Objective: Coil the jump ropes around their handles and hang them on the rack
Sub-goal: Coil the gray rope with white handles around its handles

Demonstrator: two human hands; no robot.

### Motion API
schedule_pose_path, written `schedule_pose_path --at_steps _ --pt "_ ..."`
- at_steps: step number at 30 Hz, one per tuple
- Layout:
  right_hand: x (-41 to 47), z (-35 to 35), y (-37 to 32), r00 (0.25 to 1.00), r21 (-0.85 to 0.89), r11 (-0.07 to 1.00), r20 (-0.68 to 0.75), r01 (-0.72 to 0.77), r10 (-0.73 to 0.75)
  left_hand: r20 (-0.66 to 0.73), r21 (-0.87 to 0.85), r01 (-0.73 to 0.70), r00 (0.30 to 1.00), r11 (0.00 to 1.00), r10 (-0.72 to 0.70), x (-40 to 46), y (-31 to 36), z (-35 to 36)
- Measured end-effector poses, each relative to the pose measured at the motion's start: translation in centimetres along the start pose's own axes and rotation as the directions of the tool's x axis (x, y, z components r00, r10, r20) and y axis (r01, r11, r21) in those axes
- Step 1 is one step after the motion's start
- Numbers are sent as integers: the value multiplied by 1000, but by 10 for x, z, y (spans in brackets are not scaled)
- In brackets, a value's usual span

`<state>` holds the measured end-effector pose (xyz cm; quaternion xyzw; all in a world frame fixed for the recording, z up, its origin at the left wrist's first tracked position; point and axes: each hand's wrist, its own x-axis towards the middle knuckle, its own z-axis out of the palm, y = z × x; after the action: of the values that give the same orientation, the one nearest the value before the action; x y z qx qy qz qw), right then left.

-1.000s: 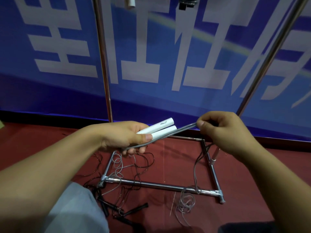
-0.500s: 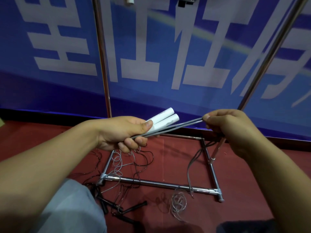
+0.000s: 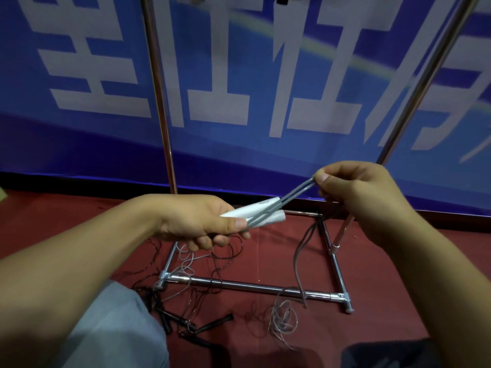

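L hand grips white handles — long axis up-right; R hand fingers pinch grey rope.

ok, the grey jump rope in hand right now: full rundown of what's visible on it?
The grey jump rope has two smooth white handles, plastic by the look, lying side by side and gripped by the left hand. Two strands of matt grey cord run taut up and to the right over the handles to the right hand, which pinches them between thumb and fingers. Below that hand slack cord hangs down, crosses the rack's chrome base bar and ends in loose loops on the red floor. Not yet coiled.
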<state>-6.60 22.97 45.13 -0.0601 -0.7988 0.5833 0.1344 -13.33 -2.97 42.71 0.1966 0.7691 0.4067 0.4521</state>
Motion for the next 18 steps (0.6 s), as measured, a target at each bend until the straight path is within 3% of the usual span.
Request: schedule_pose_path --at_steps 7,18 --pt "6 2 5 997 14 999 -66 -46 47 48 34 -29 998 999 27 5 6 14" --pt "11 -2 13 993 10 999 -109 -42 43 6 -116 -122 992 986 124 1 7 12"
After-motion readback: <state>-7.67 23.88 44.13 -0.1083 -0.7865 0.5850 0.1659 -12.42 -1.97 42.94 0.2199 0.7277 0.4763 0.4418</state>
